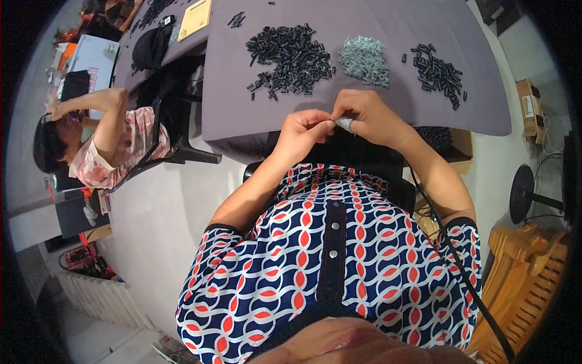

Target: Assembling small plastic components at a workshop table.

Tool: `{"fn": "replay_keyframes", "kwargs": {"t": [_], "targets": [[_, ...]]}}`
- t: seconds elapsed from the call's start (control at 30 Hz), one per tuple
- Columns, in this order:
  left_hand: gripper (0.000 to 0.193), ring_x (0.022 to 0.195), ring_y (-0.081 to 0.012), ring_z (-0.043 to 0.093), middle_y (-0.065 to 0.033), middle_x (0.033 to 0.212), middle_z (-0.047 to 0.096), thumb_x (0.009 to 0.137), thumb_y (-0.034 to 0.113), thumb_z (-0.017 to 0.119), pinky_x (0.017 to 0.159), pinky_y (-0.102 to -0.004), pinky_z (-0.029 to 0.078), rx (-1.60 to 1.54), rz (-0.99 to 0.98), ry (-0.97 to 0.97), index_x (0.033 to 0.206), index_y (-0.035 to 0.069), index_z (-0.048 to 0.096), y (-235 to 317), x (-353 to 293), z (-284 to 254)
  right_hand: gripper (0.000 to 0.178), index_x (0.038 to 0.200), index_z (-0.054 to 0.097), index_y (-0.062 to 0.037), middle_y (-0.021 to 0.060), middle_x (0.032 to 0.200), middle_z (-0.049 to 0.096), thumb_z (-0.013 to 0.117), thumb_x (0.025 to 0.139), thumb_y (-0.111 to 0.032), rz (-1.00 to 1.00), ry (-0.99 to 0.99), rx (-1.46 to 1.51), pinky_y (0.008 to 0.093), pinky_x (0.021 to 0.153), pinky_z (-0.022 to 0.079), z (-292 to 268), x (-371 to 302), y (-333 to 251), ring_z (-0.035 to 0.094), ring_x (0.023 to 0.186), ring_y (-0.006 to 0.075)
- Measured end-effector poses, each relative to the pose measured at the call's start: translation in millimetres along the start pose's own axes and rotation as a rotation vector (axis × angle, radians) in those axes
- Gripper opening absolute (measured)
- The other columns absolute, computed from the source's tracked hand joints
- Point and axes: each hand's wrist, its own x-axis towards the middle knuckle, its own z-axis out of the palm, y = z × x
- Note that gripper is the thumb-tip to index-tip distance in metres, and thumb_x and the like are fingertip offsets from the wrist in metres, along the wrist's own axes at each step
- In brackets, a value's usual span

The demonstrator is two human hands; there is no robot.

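Note:
Over the table's front edge my two hands meet, their fingertips almost touching. My left hand (303, 130) is closed in a pinch, and whatever sits between its finger and thumb is too small to name. My right hand (370, 114) is curled round several small silver-grey pieces (344, 124), which show between its fingers. Just beyond it lies a pile of similar silver-grey pieces (364, 60). A large heap of short black cylindrical pieces (291, 60) spreads to the left of that pile. On the right is a smaller heap of black pieces (439, 76).
A grey cloth (236, 115) covers the table, with a few loose black pieces (236, 20) at the far left. An open box (461, 145) stands below the right edge. Another person (115, 139) sits at left. A wooden chair (521, 285) is at lower right.

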Motion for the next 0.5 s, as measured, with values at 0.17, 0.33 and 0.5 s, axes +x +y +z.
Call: {"fn": "replay_keyframes", "kwargs": {"t": [0.17, 0.33, 0.5], "targets": [[0.014, 0.063, -0.0088, 0.060, -0.0071, 0.080, 0.069, 0.091, 0.008, 0.064, 0.054, -0.0206, 0.047, -0.249, -0.130, -0.093, 0.100, -0.002, 0.068, -7.8, 2.7, -13.1, 0.012, 0.086, 0.064, 0.0018, 0.0080, 0.082, 0.058, 0.062, 0.074, 0.003, 0.084, 0.001, 0.152, 0.0294, 0.065, 0.045, 4.7, -2.3, -4.7, 0.059, 0.074, 0.0185], [0.015, 0.060, -0.0107, 0.058, -0.0104, 0.082, 0.067, 0.091, 0.007, 0.063, 0.051, -0.0218, 0.045, -0.628, -0.374, -0.157, 0.099, -0.004, 0.066, -8.0, -0.7, -15.1, 0.018, 0.088, 0.064, 0.0013, 0.0097, 0.083, 0.060, 0.060, 0.071, 0.006, -0.039, -0.014, 0.067, 0.0304, 0.065, 0.046, 4.4, -5.4, -5.8, 0.060, 0.074, 0.0230], [0.016, 0.054, -0.0101, 0.051, -0.0109, 0.079, 0.064, 0.093, 0.009, 0.059, 0.050, -0.0219, 0.044, -0.838, -0.397, -0.464, 0.099, -0.005, 0.064, -14.6, 9.1, -24.8, 0.025, 0.092, 0.064, -0.0001, 0.0091, 0.084, 0.061, 0.059, 0.070, 0.009, -0.126, -0.039, 0.030, 0.0302, 0.066, 0.048, -3.5, 1.6, -16.2, 0.061, 0.075, 0.0235]]}}
